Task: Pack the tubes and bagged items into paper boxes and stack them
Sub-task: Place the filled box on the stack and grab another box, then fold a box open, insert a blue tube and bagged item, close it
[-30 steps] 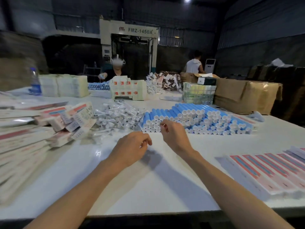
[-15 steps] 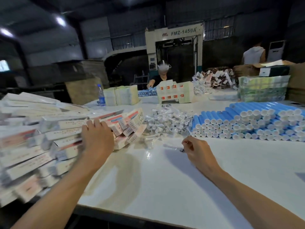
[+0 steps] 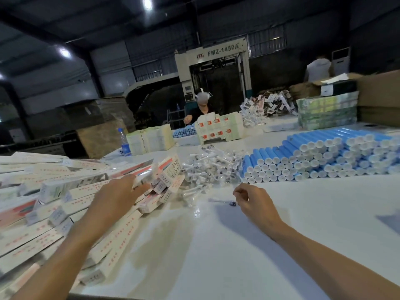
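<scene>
Head view: the left hand (image 3: 116, 195) reaches with fingers stretched onto the pile of flat paper boxes (image 3: 54, 213) at the left of the frame. Motion blur hides whether it grips one. The right hand (image 3: 252, 201), at centre, is curled and pinches a small clear bagged item (image 3: 223, 201) lying on the white counter (image 3: 216, 245). Behind it lies a heap of bagged items (image 3: 207, 167), and just beside that, at right, stacked blue tubes (image 3: 313, 161).
</scene>
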Available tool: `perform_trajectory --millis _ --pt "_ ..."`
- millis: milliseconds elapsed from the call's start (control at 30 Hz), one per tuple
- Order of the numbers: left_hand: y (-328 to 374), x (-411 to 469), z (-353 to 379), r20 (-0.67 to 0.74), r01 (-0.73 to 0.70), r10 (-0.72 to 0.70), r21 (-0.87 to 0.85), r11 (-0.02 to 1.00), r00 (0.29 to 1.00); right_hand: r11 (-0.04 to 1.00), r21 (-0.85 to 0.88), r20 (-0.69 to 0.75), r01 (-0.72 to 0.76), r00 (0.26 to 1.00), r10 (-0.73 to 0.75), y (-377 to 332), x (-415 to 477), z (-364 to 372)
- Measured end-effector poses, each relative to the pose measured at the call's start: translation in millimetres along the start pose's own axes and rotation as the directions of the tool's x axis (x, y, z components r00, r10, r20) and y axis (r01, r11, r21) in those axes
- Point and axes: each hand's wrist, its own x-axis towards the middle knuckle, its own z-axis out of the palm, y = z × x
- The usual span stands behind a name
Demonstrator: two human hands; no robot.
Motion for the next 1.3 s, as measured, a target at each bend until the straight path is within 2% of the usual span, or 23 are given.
perform_trajectory --millis 33,67,100,167,267,400,433,567,633,700,800,933,1067,1200,1300 --pt "11 -2 -9 0.044 -0.039 0.047 -0.176 0.984 0.998 1.0 -0.002 0.001 0.001 1.0 -0.001 0 0 0" --pt "24 -4 -15 0.085 -0.053 0.093 -0.388 0.92 0.992 1.0 -0.007 0.002 0.002 1.0 -0.002 0 0 1" --pt "39 -7 -19 0.119 -0.037 0.133 -0.591 0.806 0.984 1.0 -0.008 0.002 0.002 1.0 -0.002 0 1 1" --pt "68 -7 -18 0.136 -0.005 0.197 -0.811 0.585 0.971 1.0 -0.004 0.003 -0.01 1.0 0.01 1 2 2" --pt "112 5 4 0.072 -0.026 0.234 -0.919 0.393 0.969 0.999 0.005 -0.003 -0.033 0.999 0.033 2 3 2" --pt "164 24 48 0.125 0.138 0.221 -0.99 -0.042 0.967 0.997 0.048 -0.024 -0.056 0.998 0.057 1 3 0" --pt "175 26 60 0.14 0.166 0.218 -0.98 -0.11 0.966 0.996 0.058 -0.044 -0.068 0.997 0.07 1 4 -2" --pt "203 27 107 0.125 0.153 0.151 -0.97 -0.187 0.981 0.997 0.024 -0.235 -0.075 0.969 0.079 -1 19 -28" --pt "205 26 126 0.125 0.156 0.141 -0.96 -0.234 0.982 0.996 -0.061 -0.35 -0.065 0.936 0.04 -1 39 -55" --pt "201 29 135 0.131 0.171 0.178 -0.958 -0.231 0.975 0.973 -0.211 -0.408 -0.098 0.913 0.003 4 69 -87" --pt "192 30 137 0.133 0.173 0.216 -0.969 -0.175 0.967 0.84 -0.5 -0.375 -0.212 0.927 0.011 19 112 -124" --pt "185 34 131 0.169 0.21 0.186 -0.951 -0.229 0.968 0.528 -0.798 -0.306 -0.289 0.95 0.058 46 147 -147" --pt "182 35 124 0.162 0.216 0.195 -0.93 -0.298 0.967 0.339 -0.918 -0.167 -0.206 0.976 0.14 59 157 -150" --pt "184 33 120 0.186 0.246 0.211 -0.918 -0.311 0.96 0.173 -0.981 -0.079 -0.083 0.996 0.03 58 152 -139" --pt "183 32 120 0.198 0.246 0.188 -0.928 -0.28 0.962 0.189 -0.978 -0.085 -0.091 0.996 0.04 47 152 -133"
